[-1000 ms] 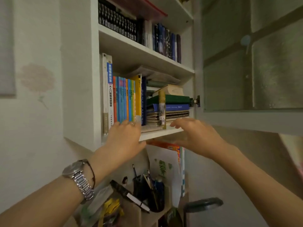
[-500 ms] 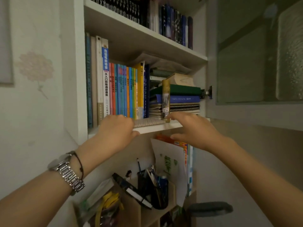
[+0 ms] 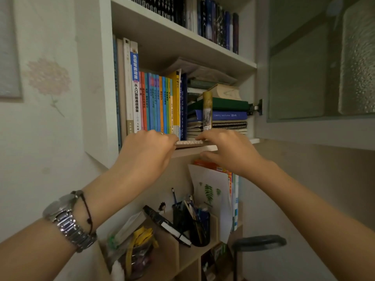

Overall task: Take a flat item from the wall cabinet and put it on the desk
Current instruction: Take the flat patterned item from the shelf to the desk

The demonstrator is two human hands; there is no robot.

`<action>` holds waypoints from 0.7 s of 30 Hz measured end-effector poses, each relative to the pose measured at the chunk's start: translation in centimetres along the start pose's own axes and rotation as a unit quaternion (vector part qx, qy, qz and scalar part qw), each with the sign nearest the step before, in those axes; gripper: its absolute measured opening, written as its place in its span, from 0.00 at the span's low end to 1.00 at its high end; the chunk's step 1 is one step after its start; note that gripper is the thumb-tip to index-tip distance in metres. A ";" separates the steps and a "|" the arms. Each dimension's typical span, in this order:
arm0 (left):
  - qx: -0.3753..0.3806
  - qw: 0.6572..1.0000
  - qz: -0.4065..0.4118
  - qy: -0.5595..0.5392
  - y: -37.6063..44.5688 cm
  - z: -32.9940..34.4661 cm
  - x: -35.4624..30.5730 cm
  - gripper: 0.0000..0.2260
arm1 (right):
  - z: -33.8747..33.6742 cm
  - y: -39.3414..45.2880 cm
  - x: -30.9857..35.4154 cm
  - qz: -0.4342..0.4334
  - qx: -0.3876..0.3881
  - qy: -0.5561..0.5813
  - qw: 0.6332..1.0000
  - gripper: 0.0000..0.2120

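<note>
A thin, pale flat item (image 3: 189, 143) with a patterned edge lies along the front lip of the wall cabinet's lower shelf (image 3: 254, 140), in front of the upright books. My left hand (image 3: 146, 153) curls over its left end. My right hand (image 3: 229, 151) rests its fingers on the right end, with the thumb below the shelf edge. Most of the item is hidden behind both hands. The desk surface is out of view.
Upright coloured books (image 3: 160, 102) and a flat stack of notebooks (image 3: 223, 116) fill the shelf. The cabinet's frosted glass door (image 3: 316, 63) stands open to the right. Below are a wooden organiser (image 3: 178, 250), a pen cup (image 3: 197, 228) and a dark lamp head (image 3: 258, 241).
Both hands have risen to the shelf edge and closed onto the ends of the flat item. The view has moved closer to the cabinet.
</note>
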State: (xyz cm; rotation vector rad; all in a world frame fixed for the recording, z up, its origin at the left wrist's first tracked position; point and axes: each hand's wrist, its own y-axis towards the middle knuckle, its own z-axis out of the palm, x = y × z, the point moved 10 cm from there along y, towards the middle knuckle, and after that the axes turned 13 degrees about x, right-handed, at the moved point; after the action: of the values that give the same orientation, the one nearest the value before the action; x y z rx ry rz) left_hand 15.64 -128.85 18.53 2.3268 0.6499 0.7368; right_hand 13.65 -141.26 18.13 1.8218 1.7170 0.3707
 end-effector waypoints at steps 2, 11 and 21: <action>-0.024 0.999 0.007 -0.033 0.1 -0.8 0.0 0.13 | -0.6 0.0 0.0 -0.002 -0.018 0.001 1.000 0.10; -0.153 0.961 -0.015 -0.232 0.7 -4.5 2.4 0.12 | -4.4 -2.2 -1.1 0.057 -0.026 0.048 0.997 0.08; -0.131 0.939 -0.001 -0.318 -1.6 -2.5 1.2 0.15 | -3.4 -9.3 -3.0 0.194 -0.013 0.249 0.949 0.02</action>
State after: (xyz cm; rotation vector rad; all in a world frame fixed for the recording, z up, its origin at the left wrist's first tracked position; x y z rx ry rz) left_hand 14.47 -126.02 19.51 2.1323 0.2396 0.0331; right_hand 3.84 -143.57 15.87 2.1738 1.6322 1.0917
